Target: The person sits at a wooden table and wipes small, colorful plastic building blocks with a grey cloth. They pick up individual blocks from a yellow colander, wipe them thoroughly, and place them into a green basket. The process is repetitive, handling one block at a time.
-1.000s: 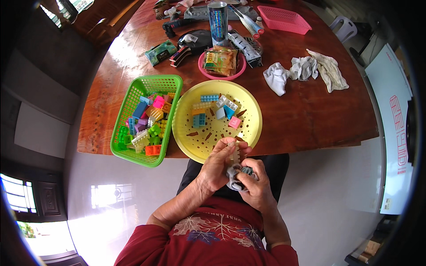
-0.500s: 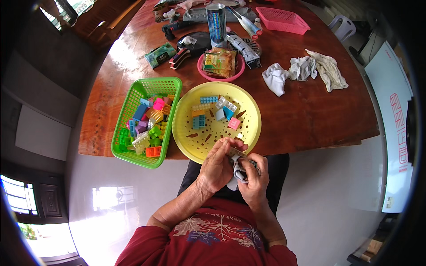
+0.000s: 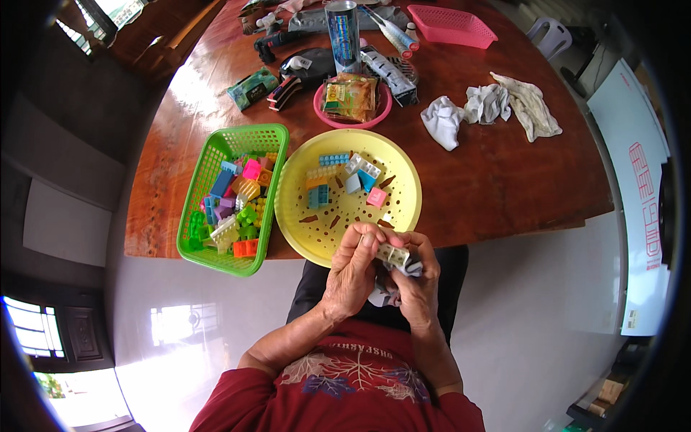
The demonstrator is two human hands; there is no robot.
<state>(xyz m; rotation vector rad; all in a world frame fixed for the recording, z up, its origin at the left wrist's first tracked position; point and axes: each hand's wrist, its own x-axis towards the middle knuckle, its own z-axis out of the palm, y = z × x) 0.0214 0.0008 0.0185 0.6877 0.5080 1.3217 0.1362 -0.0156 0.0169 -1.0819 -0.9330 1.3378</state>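
Note:
Just in front of the yellow basin point(image 3: 288, 230), both my hands meet over a pale toy building block point(image 3: 392, 255). The fingers of my left hand point(image 3: 348, 270) are closed on the block's left end. My right hand point(image 3: 420, 282) is closed round a grey-and-white cloth point(image 3: 384, 296), which is bunched against the block's right end. Part of the cloth hangs below between my palms. Inside the basin lie several loose blocks, among them a pink block point(image 3: 376, 197), a light-blue block point(image 3: 334, 160) and a white block point(image 3: 363, 165).
A green basket point(image 3: 185, 237) full of colourful blocks stands left of the basin. Behind it are a pink bowl point(image 3: 383, 119) with food packets, a tall can point(image 3: 343, 43) and a green pack point(image 3: 252, 88). White cloths point(image 3: 443, 121) lie to the right; a pink basket point(image 3: 461, 37) stands farther back.
The block has turned and come up between my hands, so more of its pale face shows. My right hand has shifted slightly upward with the cloth; the view has moved a little.

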